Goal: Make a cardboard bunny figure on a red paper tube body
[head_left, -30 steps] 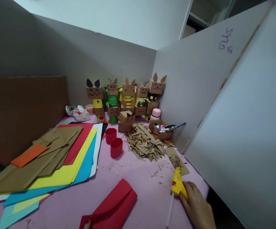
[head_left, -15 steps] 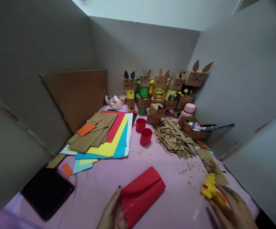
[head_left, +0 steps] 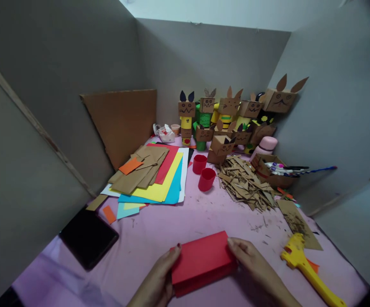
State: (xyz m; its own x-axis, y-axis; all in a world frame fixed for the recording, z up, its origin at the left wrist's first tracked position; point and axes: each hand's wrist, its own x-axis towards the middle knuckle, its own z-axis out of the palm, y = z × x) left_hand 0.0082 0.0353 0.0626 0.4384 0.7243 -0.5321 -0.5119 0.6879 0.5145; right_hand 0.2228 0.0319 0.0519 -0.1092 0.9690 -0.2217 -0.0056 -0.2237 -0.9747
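A folded piece of red paper, shaped like a flat sleeve, is held above the table's near part. My left hand grips its left end, thumb on top. My right hand pinches the opposite end, with fingers hidden beneath. To the right of my right hand lies a yellow glue gun on the pink tablecloth, touching neither hand. Two red paper tubes stand farther back, near the middle.
Coloured paper sheets and brown cardboard pieces are stacked at left, beside a black tablet-like slab. Cardboard scraps and a box of pens lie right. Cardboard animal figures line the back; grey panels enclose the table.
My right hand has let go of the glue gun, now lying on the table, and taken the right end of the red paper. The paper has turned more level. The view has shifted slightly.
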